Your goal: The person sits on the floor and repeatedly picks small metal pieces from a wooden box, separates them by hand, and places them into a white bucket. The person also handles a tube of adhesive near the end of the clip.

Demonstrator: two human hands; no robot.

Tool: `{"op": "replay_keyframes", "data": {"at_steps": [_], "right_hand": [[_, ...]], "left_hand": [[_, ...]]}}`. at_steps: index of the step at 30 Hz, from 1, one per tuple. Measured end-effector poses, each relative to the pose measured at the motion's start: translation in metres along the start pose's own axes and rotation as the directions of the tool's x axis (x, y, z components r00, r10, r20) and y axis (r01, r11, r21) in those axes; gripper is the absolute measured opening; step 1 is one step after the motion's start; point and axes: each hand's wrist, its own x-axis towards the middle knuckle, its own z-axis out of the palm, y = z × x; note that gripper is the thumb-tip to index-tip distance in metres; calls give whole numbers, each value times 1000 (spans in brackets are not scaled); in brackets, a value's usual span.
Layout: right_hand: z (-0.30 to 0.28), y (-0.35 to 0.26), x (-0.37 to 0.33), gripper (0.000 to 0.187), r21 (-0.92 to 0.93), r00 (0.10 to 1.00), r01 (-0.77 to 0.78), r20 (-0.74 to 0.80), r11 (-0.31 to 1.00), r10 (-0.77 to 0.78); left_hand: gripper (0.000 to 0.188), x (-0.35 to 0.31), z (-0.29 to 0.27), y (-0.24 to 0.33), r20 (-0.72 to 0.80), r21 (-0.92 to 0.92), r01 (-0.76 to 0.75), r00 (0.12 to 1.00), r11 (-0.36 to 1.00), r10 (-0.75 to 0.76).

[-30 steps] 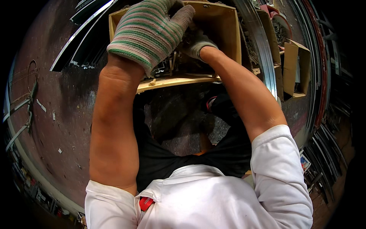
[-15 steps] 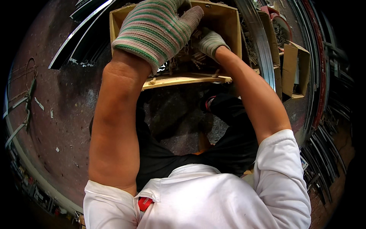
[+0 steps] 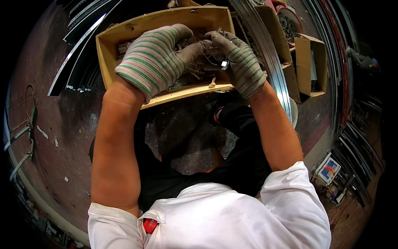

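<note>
Our right hand [image 3: 243, 64] holds a wiry, tangled, dull-grey clump [image 3: 211, 48], just beside our left hand [image 3: 152, 58], whose grip we cannot tell; a shiny bit [image 3: 224, 64] gleams nearby; a wooden box [image 3: 182, 18] lies beneath both.

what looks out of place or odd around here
Loose white scraps lie on the reddish-brown floor at the left, apart from the wooden box, like stray litter. A small tan piece also sits on the box's near edge, rather than among the jumbled bits inside. I can't tell whether anything is damaged.
</note>
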Motion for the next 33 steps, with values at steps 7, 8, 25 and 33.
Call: {"op": "replay_keyframes", "data": {"at_steps": [7,8,25,33], "right_hand": [[-10,-13,3,52,59,972,78,220,995,-89],[-11,-15,4,52,61,964,107,238,992,-119],[-18,-21,11,48,-148,943,232,277,961,-185],[-7,-32,1,51,-147,980,138,164,979,-114]], "left_hand": [[40,7,10,7,128,-232,145,985,962,-118],[39,8,10,8,142,-315,186,979,931,-148],[26,12,7,8,-15,-457,86,994,885,-105],[24,12,4,-2,-153,-450,-12,986,893,-63]]}}
